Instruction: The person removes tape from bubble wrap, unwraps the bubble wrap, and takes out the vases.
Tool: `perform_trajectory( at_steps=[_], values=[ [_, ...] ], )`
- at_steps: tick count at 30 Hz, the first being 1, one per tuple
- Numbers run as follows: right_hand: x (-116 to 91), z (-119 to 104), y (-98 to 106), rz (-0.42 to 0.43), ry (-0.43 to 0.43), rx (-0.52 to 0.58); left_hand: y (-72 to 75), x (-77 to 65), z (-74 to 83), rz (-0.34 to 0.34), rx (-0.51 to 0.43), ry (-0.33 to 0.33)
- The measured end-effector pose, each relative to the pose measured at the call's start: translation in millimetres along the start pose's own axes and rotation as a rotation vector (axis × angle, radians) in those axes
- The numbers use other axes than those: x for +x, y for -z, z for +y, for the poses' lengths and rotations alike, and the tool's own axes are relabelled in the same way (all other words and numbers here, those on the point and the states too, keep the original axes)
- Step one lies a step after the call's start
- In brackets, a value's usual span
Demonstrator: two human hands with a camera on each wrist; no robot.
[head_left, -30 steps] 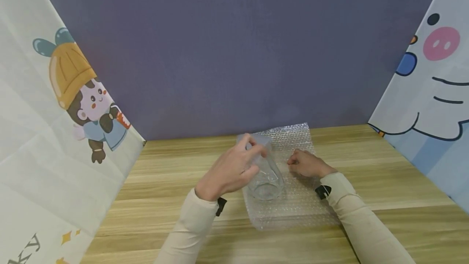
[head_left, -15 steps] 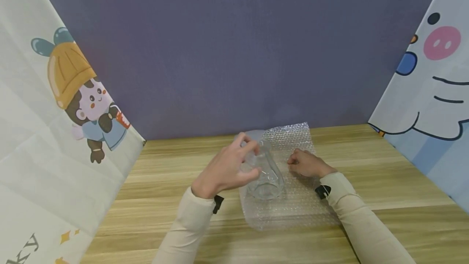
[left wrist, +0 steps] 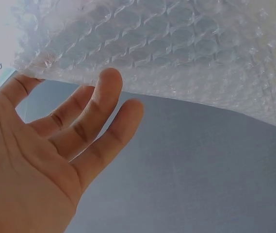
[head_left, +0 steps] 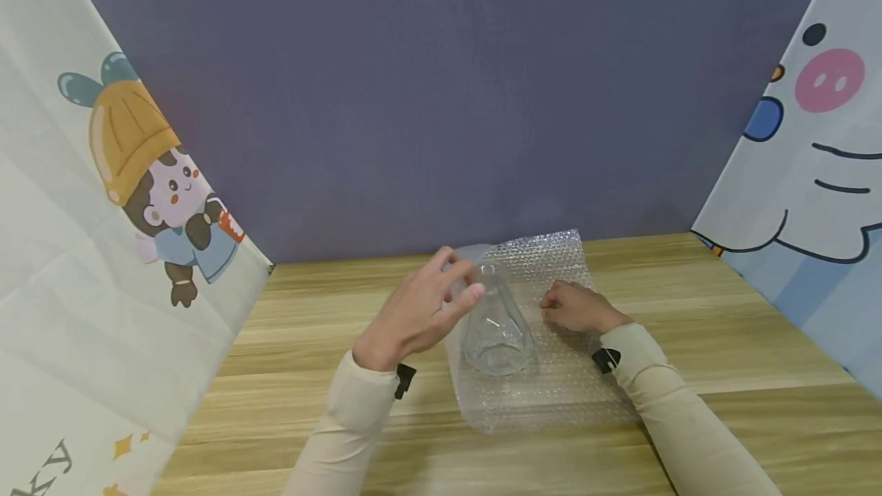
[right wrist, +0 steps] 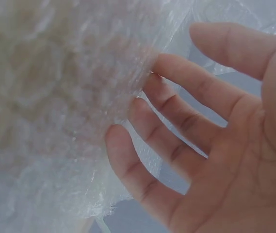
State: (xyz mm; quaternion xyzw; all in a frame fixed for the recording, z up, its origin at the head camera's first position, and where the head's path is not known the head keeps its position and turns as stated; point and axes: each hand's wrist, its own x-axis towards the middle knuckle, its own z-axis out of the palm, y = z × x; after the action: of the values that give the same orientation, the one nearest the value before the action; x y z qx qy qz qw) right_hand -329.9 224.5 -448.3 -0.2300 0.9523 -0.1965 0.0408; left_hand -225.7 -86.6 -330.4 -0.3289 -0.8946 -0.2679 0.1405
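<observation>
A clear glass flask point(head_left: 498, 331), wide at its base and narrow at the neck, stands on a sheet of bubble wrap point(head_left: 551, 396). Just left of the flask's neck is my left hand point(head_left: 416, 316), thumb and forefinger close together. In the left wrist view, its forefinger tip is hidden behind the edge of the bubble wrap point(left wrist: 176, 43), and the other fingers point(left wrist: 121, 128) are loosely bent. My right hand point(head_left: 575, 308) rests on the wrap to the flask's right. Its fingertips touch the bubble wrap point(right wrist: 40, 97) in the right wrist view, with the thumb point(right wrist: 230, 43) apart.
The sheet lies on a wood-grain table point(head_left: 331, 373), its back edge near a dark blue-grey panel point(head_left: 427, 98). Printed side panels flank the table, with a cartoon child point(head_left: 172, 182) at left and a pig point(head_left: 830, 83) at right.
My left hand has moved left, away from the flask's neck, which now shows more fully. Its thumb has come nearer the forefinger. The right hand and the flask have stayed in place.
</observation>
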Motion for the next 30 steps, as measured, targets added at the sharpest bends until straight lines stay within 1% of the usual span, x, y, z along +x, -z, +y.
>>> perform_trajectory(
  at_steps=[7, 12, 20, 25, 30],
  values=[
    [-1.2, -3.4, 0.1, 0.027, 0.006, -0.033, 3.4, 0.5, -1.6, 0.115, 0.07, -0.027],
    [-2.5, -5.3, 1.3, 0.033, 0.003, -0.041, 6.5, -0.3, -1.0, 0.16, 0.117, -0.014],
    [-2.3, -6.2, 2.4, 0.042, 0.008, -0.052, 11.2, -1.2, -0.9, 0.182, 0.126, 0.038],
    [-1.8, -6.4, 3.1, 0.037, -0.003, -0.05, 12.4, -1.7, -1.0, 0.178, 0.139, 0.059],
    [-1.8, -5.5, 2.5, 0.052, 0.028, -0.047, 14.7, -2.5, -1.3, 0.155, 0.159, 0.076]
  ],
)
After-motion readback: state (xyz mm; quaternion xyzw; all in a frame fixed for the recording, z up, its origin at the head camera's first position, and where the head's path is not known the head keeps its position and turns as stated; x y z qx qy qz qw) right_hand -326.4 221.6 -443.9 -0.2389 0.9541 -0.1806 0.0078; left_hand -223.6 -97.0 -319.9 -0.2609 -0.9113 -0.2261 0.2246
